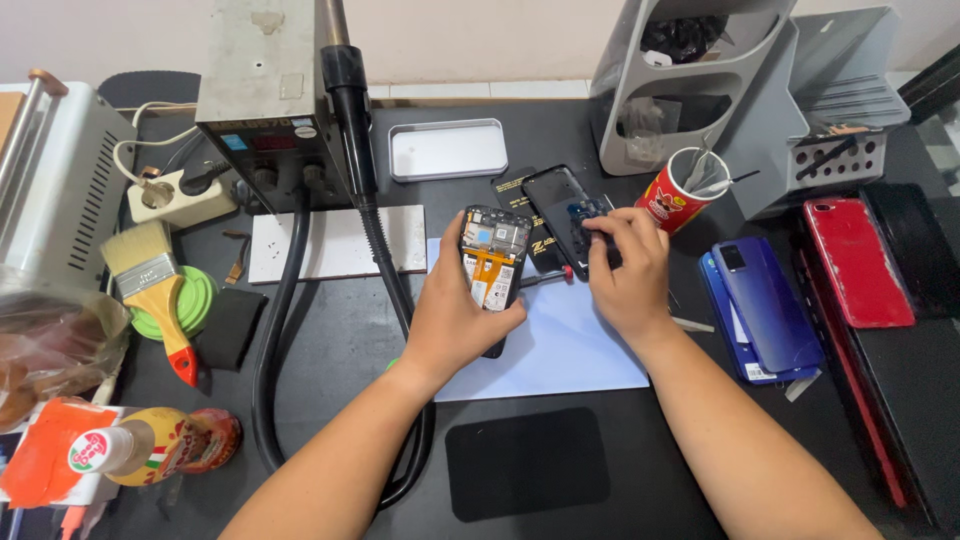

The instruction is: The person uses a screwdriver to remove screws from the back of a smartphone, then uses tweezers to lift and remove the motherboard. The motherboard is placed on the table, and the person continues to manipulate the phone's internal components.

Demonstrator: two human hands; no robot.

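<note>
Left hand (455, 315) is gripping an opened phone (493, 262), internals upward, above the blue mat (570, 345) on the bench (330, 330). Right hand (625, 275), fingers (600, 228) pinching, is pressing the black back cover (560, 205). Risk: the exposed orange flex cable (490, 272) tearing if snagged.

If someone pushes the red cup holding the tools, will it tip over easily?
Probably yes. The red cup is narrow and already leans, and long tools stick out above its rim, so its weight likely sits high. It looks like thin paper, so it is probably light and would slide or topple.
</note>
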